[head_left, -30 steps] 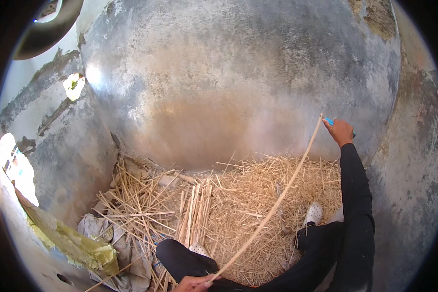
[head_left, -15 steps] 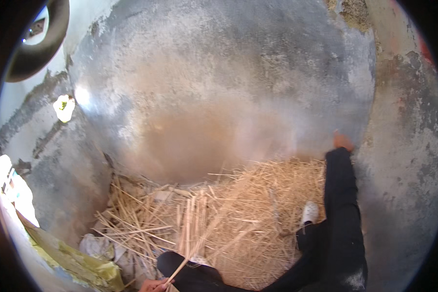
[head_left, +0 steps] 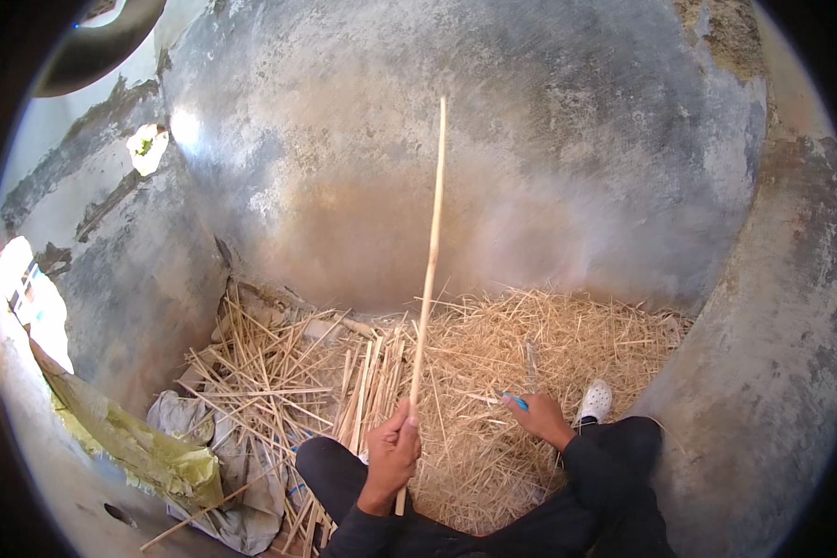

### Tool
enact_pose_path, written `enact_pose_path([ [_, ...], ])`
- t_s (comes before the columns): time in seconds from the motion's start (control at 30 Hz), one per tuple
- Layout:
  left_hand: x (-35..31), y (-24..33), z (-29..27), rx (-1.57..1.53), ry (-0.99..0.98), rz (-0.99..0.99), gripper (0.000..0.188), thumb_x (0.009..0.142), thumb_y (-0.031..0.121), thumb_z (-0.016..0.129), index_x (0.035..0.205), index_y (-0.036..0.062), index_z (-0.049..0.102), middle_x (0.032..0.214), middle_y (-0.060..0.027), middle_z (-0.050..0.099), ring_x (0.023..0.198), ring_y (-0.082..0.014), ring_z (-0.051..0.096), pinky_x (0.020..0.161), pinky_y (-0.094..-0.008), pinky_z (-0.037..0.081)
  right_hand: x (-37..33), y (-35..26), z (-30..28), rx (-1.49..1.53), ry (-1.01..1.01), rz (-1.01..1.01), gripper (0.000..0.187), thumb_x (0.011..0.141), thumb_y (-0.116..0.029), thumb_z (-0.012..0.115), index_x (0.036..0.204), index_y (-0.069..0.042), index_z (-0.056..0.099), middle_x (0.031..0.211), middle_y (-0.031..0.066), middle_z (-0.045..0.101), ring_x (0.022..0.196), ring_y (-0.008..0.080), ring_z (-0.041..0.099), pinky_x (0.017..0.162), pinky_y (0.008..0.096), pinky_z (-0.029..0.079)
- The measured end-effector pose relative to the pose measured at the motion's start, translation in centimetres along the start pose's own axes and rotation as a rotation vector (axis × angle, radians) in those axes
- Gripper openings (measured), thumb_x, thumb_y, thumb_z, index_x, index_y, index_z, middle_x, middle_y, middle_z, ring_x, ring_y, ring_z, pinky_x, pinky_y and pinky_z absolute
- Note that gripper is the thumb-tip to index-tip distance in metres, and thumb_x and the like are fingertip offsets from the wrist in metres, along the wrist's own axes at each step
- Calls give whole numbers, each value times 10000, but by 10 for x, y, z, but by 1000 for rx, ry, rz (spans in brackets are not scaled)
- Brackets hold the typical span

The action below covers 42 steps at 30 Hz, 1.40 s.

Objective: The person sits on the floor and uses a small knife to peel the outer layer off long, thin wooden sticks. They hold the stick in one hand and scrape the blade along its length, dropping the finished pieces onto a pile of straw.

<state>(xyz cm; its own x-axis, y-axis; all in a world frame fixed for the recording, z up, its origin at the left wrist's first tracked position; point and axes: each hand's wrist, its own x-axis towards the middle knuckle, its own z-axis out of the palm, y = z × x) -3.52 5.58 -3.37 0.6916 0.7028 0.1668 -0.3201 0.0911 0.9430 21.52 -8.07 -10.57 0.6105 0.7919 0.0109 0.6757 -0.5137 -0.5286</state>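
My left hand [head_left: 392,456] is closed round the lower part of a long, thin, pale stick [head_left: 430,265]. The stick stands nearly upright in front of me, its top leaning slightly right against the view of the wall. To the right, above the straw, my right hand [head_left: 543,420] is closed on a small blue-handled tool [head_left: 516,402]. A narrow light strip extends left of the blue part, but I cannot tell whether it is a blade or straw. The tool and the stick are apart. Split sticks [head_left: 367,377] lie in a bundle just beyond my left hand.
Loose straw and shavings [head_left: 567,325] cover the floor to the right. A tangled heap of thin sticks [head_left: 260,353] lies at left, near grey cloth [head_left: 251,507] and a yellowish sheet [head_left: 177,474]. A rough grey wall [head_left: 344,139] encloses the space. My white shoe [head_left: 595,400] rests on the straw.
My right hand has come down and inward from its outstretched position by the right wall, and the blue-handled tool now shows in it. My left hand has risen, bringing the stick upright.
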Motion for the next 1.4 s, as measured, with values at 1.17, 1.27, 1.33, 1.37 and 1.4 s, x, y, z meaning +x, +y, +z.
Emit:
enact_pose_path([
  [1.17,-84,15,60,419,-150,-81,351,952,82,487,1245,-110,473,739,30,467,658,-20,385,538,-179,337,61,-26,-106,-493,654,-447,705,745,-781,453,559,-117,599,429,64,510,358,221,511,355,356,383],
  [1.27,-84,12,60,474,-262,-171,327,940,89,506,1217,-86,514,766,20,529,664,-25,410,554,-191,371,91,64,-105,-195,858,-298,705,783,-745,443,622,-88,642,523,119,575,457,271,565,437,391,436],
  [1.33,-123,24,38,656,-436,-254,306,928,93,523,1193,-59,547,787,2,588,666,-33,436,567,-206,398,81,104,-143,32,767,172,725,819,-707,431,675,-35,660,623,170,614,566,306,599,529,418,462],
  [1.37,-137,11,31,549,-418,112,285,916,100,541,1171,-21,577,836,-44,650,665,-50,471,583,-221,428,54,71,-190,-109,514,483,735,836,-687,426,702,-4,663,669,192,625,616,319,608,572,429,466],
  [1.4,-137,0,18,607,-343,199,278,917,98,536,1164,-22,580,799,-44,637,651,-60,477,569,-233,426,70,69,-175,-115,577,385,748,837,-690,418,696,5,655,650,202,613,616,336,606,569,444,454],
])
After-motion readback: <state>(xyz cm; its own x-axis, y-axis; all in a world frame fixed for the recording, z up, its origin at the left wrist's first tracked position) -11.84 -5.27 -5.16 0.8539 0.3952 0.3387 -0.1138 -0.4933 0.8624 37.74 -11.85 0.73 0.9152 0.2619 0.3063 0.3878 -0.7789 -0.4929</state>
